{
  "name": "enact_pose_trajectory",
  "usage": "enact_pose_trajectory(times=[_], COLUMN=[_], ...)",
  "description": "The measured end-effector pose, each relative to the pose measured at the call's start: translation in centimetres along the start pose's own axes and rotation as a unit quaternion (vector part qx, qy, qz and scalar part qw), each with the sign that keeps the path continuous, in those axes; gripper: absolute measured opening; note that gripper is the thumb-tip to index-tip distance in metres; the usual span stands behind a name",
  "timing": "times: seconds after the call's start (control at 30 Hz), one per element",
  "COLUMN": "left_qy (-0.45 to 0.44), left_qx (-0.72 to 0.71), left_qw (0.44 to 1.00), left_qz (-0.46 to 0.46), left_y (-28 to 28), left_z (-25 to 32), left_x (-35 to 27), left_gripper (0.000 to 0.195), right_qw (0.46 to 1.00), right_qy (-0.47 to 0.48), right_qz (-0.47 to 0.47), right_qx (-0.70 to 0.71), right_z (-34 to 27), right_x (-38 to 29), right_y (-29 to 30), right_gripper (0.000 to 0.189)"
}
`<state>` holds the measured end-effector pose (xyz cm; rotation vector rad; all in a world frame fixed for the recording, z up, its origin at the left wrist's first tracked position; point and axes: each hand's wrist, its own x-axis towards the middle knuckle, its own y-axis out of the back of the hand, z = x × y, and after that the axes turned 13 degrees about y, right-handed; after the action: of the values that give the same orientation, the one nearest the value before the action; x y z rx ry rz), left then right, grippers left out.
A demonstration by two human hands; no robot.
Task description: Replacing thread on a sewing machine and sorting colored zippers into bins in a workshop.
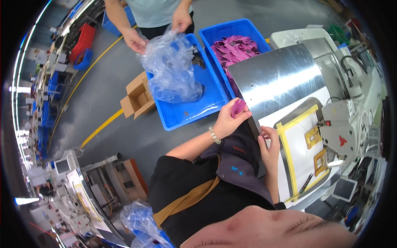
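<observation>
A small pink fabric piece (238, 107) is pinched in my left hand (229, 117), which wears a beaded bracelet, beside the edge of a sheet-metal table plate (276, 77). My right hand (270, 144) rests at the front edge of the sewing machine table, fingers bent; whether it grips anything cannot be told. Pink fabric strips (234, 48) lie heaped in a blue plastic crate (248, 24) beyond the plate. On the machine bed, a white sheet (297, 145) edged with yellow tape bears two yellow-framed templates (320, 161) and a dark pen-like tool (306, 183).
Across from me, a person's hands (136, 42) hold a clear plastic bag (173, 71) over another blue crate (167, 124). An open cardboard box (136, 96) stands on the floor beside it. The industrial sewing machine head (339, 133) overhangs the bed at right.
</observation>
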<state>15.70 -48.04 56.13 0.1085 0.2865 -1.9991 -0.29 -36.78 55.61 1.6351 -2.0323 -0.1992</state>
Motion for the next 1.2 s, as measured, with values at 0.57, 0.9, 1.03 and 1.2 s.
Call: enact_pose_trajectory(times=[0.57,0.9,1.03,1.2], left_qy=[0.093,-0.215,-0.261,-0.245], left_qx=[-0.129,0.223,0.27,0.318], left_qw=[0.98,0.943,0.921,0.915], left_qz=[-0.124,-0.121,-0.099,-0.036], left_y=[-13.2,-10.1,-5.3,2.4], left_z=[-0.5,3.9,5.1,6.6], left_x=[-6.8,-9.2,-8.3,-8.1], left_gripper=[0.025,0.008,0.009,0.014], right_qw=[0.99,0.965,0.925,0.94], right_qy=[0.018,0.04,-0.015,0.052], right_qz=[-0.13,-0.234,-0.214,-0.249], right_qx=[0.054,0.108,0.314,0.227], right_z=[-2.5,-4.4,-5.4,-6.0], right_x=[-4.8,-2.4,0.3,3.4], right_y=[10.5,5.1,1.1,-4.7], right_gripper=[0.066,0.066,0.059,0.046])
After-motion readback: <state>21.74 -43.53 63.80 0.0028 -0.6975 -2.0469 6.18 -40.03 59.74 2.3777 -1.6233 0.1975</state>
